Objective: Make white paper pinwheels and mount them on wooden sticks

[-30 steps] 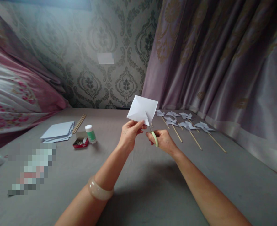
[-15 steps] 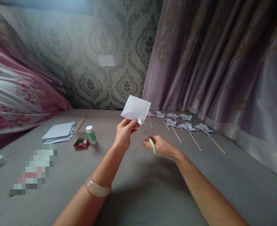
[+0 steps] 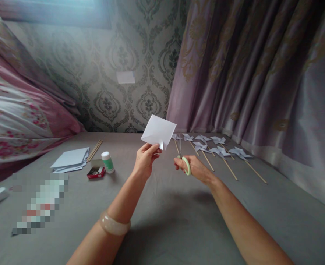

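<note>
"How far along are you?"

"Seven pinwheels look finished at one o'clock. At twelve, my left hand pinches a white square, slit at its near corner; my right hand grips scissors, clear of it."

"What remains?"

"Its other corners look uncut; paper sheets lie between ten and eleven, sticks at eleven."

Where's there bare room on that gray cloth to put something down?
Two bare patches of gray cloth: one between the right forearm and the curtain, nearer than the pinwheels; one between the pixelated thing and the left forearm. It's crowded far right, with the pinwheels, and far left, with stacked paper, sticks, red box, bottle.
</note>
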`<state>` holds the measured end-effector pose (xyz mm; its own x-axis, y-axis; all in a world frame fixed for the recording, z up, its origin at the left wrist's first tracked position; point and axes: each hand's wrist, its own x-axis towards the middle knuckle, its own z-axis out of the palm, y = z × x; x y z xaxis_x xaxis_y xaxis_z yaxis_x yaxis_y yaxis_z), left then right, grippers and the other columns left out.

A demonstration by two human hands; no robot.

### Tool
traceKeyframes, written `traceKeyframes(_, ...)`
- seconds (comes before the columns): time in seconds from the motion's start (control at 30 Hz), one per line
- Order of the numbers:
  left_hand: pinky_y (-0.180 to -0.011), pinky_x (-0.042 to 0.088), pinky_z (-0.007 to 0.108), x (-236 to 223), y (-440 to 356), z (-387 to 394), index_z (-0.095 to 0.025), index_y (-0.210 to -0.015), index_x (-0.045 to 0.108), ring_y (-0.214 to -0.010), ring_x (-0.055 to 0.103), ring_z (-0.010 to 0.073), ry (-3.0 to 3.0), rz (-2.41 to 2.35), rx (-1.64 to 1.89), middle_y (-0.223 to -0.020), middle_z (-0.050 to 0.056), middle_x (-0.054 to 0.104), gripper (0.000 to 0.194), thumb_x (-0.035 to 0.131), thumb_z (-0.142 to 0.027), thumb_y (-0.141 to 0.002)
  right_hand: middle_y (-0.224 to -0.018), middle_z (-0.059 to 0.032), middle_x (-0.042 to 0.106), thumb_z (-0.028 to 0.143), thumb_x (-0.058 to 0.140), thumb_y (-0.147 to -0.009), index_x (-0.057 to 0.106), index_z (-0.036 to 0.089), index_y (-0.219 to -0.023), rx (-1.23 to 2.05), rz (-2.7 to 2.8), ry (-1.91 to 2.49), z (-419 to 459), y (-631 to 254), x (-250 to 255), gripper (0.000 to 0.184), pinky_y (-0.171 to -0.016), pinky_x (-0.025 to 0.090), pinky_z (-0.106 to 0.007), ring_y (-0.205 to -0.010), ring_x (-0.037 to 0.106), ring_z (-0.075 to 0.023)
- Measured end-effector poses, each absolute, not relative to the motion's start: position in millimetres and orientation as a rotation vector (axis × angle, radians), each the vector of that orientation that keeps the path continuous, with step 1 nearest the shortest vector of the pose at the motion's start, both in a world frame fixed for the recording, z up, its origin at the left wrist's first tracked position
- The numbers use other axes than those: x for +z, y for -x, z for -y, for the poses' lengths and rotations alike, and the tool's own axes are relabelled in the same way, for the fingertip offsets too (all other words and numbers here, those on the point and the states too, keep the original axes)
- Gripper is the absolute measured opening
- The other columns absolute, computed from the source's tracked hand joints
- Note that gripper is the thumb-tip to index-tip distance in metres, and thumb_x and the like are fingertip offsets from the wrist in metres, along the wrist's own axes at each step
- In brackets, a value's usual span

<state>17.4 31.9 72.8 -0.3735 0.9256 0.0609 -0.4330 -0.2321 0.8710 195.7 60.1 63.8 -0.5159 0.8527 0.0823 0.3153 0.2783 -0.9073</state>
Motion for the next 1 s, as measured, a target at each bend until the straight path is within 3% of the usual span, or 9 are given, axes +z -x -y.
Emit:
traceKeyframes(0.13, -0.053, 0.041, 0.017, 72.5, -18.2, -32.3, -0.013, -0.067, 0.063, -0.058, 0.057, 0.0083, -0.703, -0.962, 1.779, -0.062, 0.0, 0.062, 0.032, 0.083, -0.027, -0.046, -0.054, 0.002, 0.049, 0.065, 0.055, -0.076, 0.06, 0.014, -0.063, 1.251, 2.05, 0.957, -49.6, -190.8, 67.6, 0.052, -0.05, 0.03, -0.024, -0.051, 0.041, -0.0089)
traceKeyframes(0.3, -0.052, 0.041, 0.017, 72.4, -19.1, -32.3, -0.013, -0.069, 0.064, -0.059, 0.058, 0.0088, -0.683, -0.942, 1.785, -0.063, 0.0, 0.063, 0.032, 0.083, -0.027, -0.046, -0.058, -0.0022, 0.06, 0.065, 0.061, -0.071, 0.061, 0.013, -0.063, 1.365, 2.108, 0.971, -43.1, -188.0, 69.3, 0.052, -0.05, 0.033, -0.023, -0.05, 0.045, -0.0086)
traceKeyframes(0.57, -0.053, 0.04, 0.017, 72.1, -21.3, -32.3, -0.014, -0.067, 0.064, -0.059, 0.058, 0.009, -0.723, -0.954, 1.815, -0.065, 0.001, 0.063, 0.032, 0.084, -0.029, -0.047, -0.054, -0.0005, 0.057, 0.065, 0.061, -0.071, 0.059, 0.013, -0.061, 1.365, 2.098, 1.027, -45.0, -188.9, 68.6, 0.052, -0.048, 0.031, -0.022, -0.045, 0.039, -0.006)
traceKeyframes(1.0, -0.056, 0.039, 0.019, 67.7, -38.6, -24.7, -0.014, -0.073, 0.067, -0.062, 0.059, 0.01, -0.853, -1.013, 1.744, -0.067, 0.002, 0.065, 0.026, 0.079, -0.033, -0.059, -0.051, 0.0006, 0.054, 0.061, 0.062, -0.071, 0.057, 0.014, -0.056, 1.364, 1.945, 1.026, -44.8, -185.0, 69.1, 0.049, -0.047, 0.03, -0.023, -0.046, 0.038, -0.007)
